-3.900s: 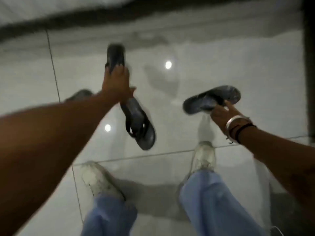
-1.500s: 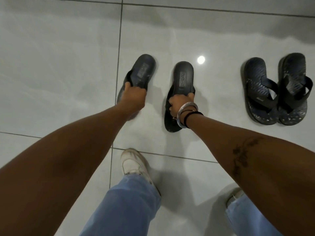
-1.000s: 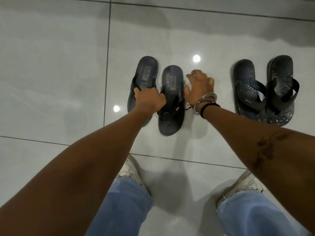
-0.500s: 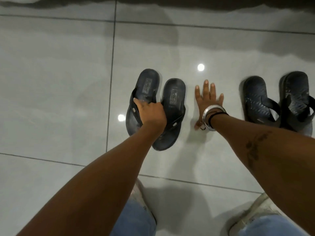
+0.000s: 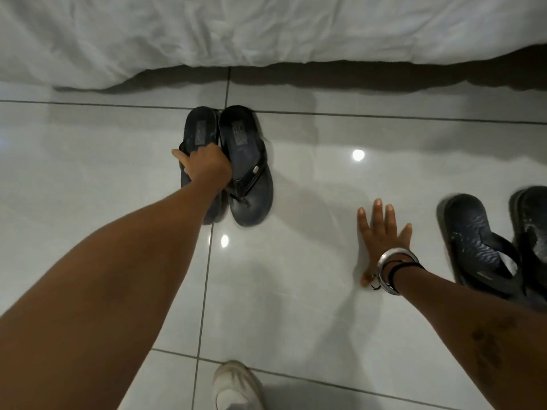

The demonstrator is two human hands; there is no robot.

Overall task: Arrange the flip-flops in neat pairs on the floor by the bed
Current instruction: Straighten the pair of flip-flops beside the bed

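Note:
Two dark flip-flops lie side by side on the glossy tile floor, heels toward the bed. My left hand [image 5: 204, 167] is closed around the strap area of the left flip-flop [image 5: 199, 134], which touches the right flip-flop of that pair [image 5: 247, 173]. My right hand [image 5: 383, 232] rests flat on the floor with fingers spread, holding nothing. A second dark pair sits at the right edge: one flip-flop [image 5: 479, 247] fully seen, the other [image 5: 535, 232] cut off by the frame.
The bed's white sheet [image 5: 266, 28] hangs along the top, with a dark gap beneath it. My white shoe [image 5: 236, 386] stands at the bottom centre. Grey tiles [image 5: 88, 179] with grout lines spread between the two pairs.
The view has tilted up so the bed shows. The left pair now lies close together and nearer the bed. My right hand has drawn back to the right, flat on the floor.

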